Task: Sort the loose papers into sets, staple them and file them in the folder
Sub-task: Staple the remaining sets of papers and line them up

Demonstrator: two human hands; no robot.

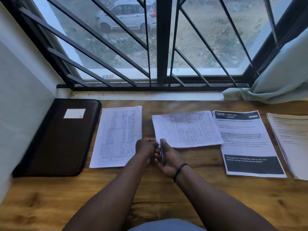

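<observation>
Head view: four paper sets lay in a row across the wooden desk [166, 194], below the barred window [160, 44]. From left to right they were a table sheet [116, 135], a handwritten set [186, 129], a printed set [246, 142] and a pale stack [291, 140] cut by the right edge. One dark folder [61, 137] lay shut at far left, well apart from the hands.

The right hand [168, 157] was closed around one small blue stapler [162, 150], its nose at the near left corner of the handwritten set. The left hand [145, 147] had its fingers curled together at that same corner; whether it pinched the paper I could not tell.

The sheets looked light, limp and easily slid, so I judged each set best squared and pinched at a corner. The folder seemed stiff, best taken by an edge.
</observation>
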